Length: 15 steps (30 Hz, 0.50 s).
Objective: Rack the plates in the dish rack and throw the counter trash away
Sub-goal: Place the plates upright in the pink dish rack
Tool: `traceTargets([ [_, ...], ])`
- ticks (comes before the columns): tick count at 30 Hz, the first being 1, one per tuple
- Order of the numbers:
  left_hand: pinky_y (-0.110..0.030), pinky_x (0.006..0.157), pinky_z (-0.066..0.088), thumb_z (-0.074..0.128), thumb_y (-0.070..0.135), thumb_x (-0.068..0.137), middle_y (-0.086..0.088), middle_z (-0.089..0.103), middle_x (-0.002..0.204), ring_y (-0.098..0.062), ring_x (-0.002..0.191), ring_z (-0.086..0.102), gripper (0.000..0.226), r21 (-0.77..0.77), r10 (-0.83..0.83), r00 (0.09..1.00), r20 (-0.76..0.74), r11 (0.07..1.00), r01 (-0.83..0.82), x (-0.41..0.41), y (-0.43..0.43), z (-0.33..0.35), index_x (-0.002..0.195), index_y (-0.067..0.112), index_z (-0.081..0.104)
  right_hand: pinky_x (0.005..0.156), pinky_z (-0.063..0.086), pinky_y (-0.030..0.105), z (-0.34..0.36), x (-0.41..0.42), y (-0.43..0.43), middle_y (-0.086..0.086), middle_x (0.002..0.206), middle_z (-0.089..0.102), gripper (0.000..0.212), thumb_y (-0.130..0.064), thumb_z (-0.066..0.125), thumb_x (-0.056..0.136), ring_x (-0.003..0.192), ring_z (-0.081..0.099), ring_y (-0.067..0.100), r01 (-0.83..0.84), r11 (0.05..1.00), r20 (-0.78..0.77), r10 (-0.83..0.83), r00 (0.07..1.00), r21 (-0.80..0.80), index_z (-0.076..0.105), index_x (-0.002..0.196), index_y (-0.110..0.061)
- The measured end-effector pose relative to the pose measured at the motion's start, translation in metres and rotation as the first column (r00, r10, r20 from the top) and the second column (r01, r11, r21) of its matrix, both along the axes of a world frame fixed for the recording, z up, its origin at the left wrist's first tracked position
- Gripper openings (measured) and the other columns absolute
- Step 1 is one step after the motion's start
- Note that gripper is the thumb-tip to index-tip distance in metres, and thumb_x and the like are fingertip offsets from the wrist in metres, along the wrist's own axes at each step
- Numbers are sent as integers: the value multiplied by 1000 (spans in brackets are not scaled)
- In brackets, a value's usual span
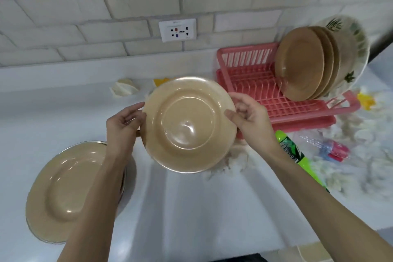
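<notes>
I hold a tan plate (187, 125) above the white counter (202, 208), its face toward me. My left hand (123, 127) grips its left rim and my right hand (251, 119) pinches its right rim. To the right stands a pink dish rack (265, 93) with several tan plates (302, 64) upright at its far end and a leaf-patterned plate (350, 49) behind them. A stack of tan plates (66, 189) lies on the counter at the lower left, partly behind my left forearm.
Trash lies on the counter: a green bottle (293, 151), a clear bottle with a red label (331, 149), crumpled white paper (350, 168), a yellow wrapper (365, 102), a folded white paper (124, 88). A wall socket (177, 30) sits on the brick wall.
</notes>
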<state>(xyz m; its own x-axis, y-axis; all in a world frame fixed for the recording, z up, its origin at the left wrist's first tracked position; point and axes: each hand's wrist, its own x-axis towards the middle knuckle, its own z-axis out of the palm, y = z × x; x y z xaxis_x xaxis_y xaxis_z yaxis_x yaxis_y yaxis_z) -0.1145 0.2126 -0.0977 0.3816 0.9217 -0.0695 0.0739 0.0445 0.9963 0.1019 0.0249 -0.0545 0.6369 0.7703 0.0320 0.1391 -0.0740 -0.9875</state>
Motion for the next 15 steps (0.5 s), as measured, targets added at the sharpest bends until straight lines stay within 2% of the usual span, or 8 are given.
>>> traceTargets([
  [2, -25, 61, 57, 61, 2, 95, -4, 72, 87, -9, 72, 65, 27, -28, -16, 1000, 22, 999, 16, 24, -10, 0, 111, 21, 72, 72, 52, 23, 3, 18, -12, -1, 105, 72, 50, 2, 66, 87, 93, 68, 11, -24, 1000, 9, 24, 1000, -15, 54, 132, -17],
  [4, -26, 62, 57, 62, 3, 94, -3, 73, 90, -11, 76, 66, 27, -55, -25, 999, 37, 998, 27, 47, -20, -1, 109, 23, 73, 78, 55, 34, 2, 38, -22, -4, 116, 68, 58, 1, 67, 84, 106, 65, 14, -15, 999, 37, 16, 999, -28, 51, 133, -26],
  [5, -26, 61, 57, 61, 3, 94, -4, 74, 92, -12, 77, 66, 27, -65, -31, 999, 43, 997, 34, 58, -26, -1, 110, 22, 73, 86, 55, 40, 1, 47, -27, -5, 121, 66, 63, -1, 68, 82, 113, 62, 14, -6, 999, 55, 8, 998, -32, 49, 135, -31],
  [7, -25, 61, 56, 61, 3, 94, -6, 73, 95, -11, 78, 66, 27, -79, -47, 997, 56, 996, 51, 81, -36, -1, 114, 18, 71, 105, 45, 45, 1, 63, -36, -12, 137, 55, 75, -9, 70, 79, 127, 51, 10, 21, 997, 117, -13, 993, -69, 40, 143, -37],
  [10, -24, 62, 57, 60, 4, 95, -1, 74, 91, -8, 77, 67, 26, -96, -55, 995, 85, 993, 63, 111, -49, 0, 110, 20, 72, 117, 29, 40, 6, 84, -45, -18, 152, 35, 86, -11, 68, 81, 139, 34, 2, 37, 991, 189, -12, 982, -125, 24, 152, -33],
  [13, -26, 62, 57, 61, 4, 94, 5, 73, 86, -9, 78, 66, 27, -101, -69, 994, 86, 992, 78, 139, -59, 0, 109, 24, 71, 117, 30, 38, 19, 110, -49, -16, 150, 37, 83, -7, 63, 81, 139, 36, 6, 45, 989, 248, -10, 969, -138, 26, 152, -29],
  [15, -26, 60, 57, 60, 0, 94, 8, 71, 83, -8, 77, 67, 31, -109, -114, 989, 93, 986, 124, 158, -69, 1, 118, 18, 65, 112, 32, 22, 35, 133, -51, -12, 144, 43, 80, -1, 61, 80, 133, 41, 10, 69, 986, 344, -14, 939, -150, 31, 151, -24],
])
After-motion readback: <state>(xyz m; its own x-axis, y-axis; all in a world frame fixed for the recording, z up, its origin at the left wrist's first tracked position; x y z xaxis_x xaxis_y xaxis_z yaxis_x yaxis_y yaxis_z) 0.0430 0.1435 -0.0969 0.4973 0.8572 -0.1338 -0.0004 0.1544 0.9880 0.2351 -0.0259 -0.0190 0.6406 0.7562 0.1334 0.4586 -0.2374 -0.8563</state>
